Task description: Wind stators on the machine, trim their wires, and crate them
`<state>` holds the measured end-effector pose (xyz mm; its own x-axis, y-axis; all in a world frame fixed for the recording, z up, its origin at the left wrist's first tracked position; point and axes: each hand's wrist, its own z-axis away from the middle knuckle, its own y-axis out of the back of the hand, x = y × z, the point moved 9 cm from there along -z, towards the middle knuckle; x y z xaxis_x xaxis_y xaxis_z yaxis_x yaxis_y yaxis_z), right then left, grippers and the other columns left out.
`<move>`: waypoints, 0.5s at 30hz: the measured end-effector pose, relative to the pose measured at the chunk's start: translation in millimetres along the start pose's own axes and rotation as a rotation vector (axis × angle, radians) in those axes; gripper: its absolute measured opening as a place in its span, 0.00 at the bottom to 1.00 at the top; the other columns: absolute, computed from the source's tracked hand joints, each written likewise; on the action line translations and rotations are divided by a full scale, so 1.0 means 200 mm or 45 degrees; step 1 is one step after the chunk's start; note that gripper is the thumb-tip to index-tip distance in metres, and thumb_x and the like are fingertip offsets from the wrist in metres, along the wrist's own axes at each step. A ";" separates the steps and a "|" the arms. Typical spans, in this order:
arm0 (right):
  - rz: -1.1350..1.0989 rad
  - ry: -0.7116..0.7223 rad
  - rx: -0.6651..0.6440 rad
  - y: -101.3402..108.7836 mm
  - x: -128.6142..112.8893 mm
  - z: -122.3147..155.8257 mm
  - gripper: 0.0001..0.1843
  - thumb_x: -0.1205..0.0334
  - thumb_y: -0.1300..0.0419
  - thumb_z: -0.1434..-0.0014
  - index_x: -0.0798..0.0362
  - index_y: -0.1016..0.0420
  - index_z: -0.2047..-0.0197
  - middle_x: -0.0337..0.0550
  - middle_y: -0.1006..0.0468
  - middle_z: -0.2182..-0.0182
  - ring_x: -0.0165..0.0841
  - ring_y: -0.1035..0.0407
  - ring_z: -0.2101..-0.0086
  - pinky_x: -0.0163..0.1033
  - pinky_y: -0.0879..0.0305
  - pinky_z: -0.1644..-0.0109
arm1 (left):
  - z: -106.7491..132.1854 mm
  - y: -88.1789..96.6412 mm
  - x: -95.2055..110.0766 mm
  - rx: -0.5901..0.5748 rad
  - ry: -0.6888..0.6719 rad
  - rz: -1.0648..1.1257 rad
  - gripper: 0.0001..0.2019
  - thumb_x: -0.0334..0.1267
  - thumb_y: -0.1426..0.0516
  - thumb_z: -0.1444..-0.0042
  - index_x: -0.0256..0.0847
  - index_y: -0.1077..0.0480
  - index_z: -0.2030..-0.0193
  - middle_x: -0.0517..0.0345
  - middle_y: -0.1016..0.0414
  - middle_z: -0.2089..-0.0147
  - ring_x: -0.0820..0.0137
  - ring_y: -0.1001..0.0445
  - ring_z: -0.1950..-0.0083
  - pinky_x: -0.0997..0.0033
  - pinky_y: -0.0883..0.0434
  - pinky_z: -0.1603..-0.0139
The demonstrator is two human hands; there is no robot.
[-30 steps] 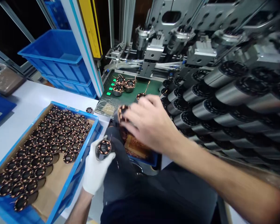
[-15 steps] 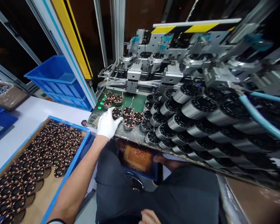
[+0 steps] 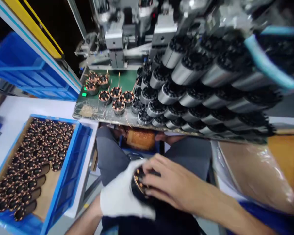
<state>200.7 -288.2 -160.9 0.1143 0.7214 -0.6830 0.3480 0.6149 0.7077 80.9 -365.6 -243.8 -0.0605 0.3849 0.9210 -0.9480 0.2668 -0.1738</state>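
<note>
My left hand (image 3: 123,197), in a white glove, is closed round a dark round stator with copper windings (image 3: 138,182), held over my lap. My bare right hand (image 3: 171,184) rests on the same stator, its fingers curled over the top and front of it. Several more wound stators (image 3: 114,94) stand on the green mat (image 3: 127,78) at the front of the machine. A blue crate (image 3: 75,156) on my left holds several rows of wound stators (image 3: 39,150) on brown card.
A slanted rack of many silver cylinders with dark stator ends (image 3: 198,85) fills the right. Machine heads (image 3: 117,36) stand behind the mat. A blue bin of copper wire scrap (image 3: 140,138) sits under the bench. Stacked blue crates (image 3: 19,68) stand far left.
My gloved left hand has come back from the green mat down to my lap and now grips a stator. My right hand has come up onto it. The view has tilted down.
</note>
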 end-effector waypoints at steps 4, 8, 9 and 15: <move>0.206 0.140 0.225 0.12 -0.03 -0.03 0.27 0.74 0.41 0.23 0.58 0.27 0.24 0.61 0.17 0.37 0.44 0.21 0.39 0.50 0.19 0.36 | -0.08 0.08 0.09 0.378 -0.067 0.229 0.50 0.39 0.18 0.49 0.50 0.32 0.22 0.43 0.24 0.22 0.45 0.21 0.23 0.46 0.23 0.20; 0.543 0.289 0.410 0.18 -0.08 0.07 0.27 0.76 0.42 0.23 0.65 0.26 0.25 0.57 0.10 0.50 0.42 0.19 0.56 0.48 0.21 0.54 | -0.09 0.10 0.21 0.391 -0.115 0.168 0.47 0.34 0.20 0.48 0.48 0.29 0.22 0.47 0.19 0.28 0.51 0.16 0.30 0.53 0.20 0.25; 0.548 0.303 0.432 0.20 -0.09 0.09 0.25 0.75 0.41 0.23 0.65 0.24 0.27 0.54 0.10 0.54 0.41 0.20 0.61 0.47 0.23 0.59 | -0.09 0.09 0.22 0.391 -0.108 0.143 0.46 0.34 0.20 0.47 0.47 0.28 0.23 0.48 0.16 0.32 0.53 0.14 0.34 0.55 0.18 0.28; -0.685 -0.039 0.542 0.21 -0.02 0.11 0.13 0.56 0.42 0.14 0.48 0.22 0.54 0.43 0.15 0.57 0.28 0.22 0.71 0.35 0.24 0.66 | -0.14 0.03 0.27 0.464 -0.260 -0.177 0.23 0.32 0.22 0.48 0.45 0.20 0.47 0.57 0.14 0.51 0.63 0.14 0.51 0.65 0.18 0.44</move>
<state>236.0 -273.1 -132.1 -0.1528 0.3371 -0.9290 0.6982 0.7021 0.1399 79.9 -319.2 -205.1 0.0496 0.1747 0.9834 -0.9976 -0.0395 0.0573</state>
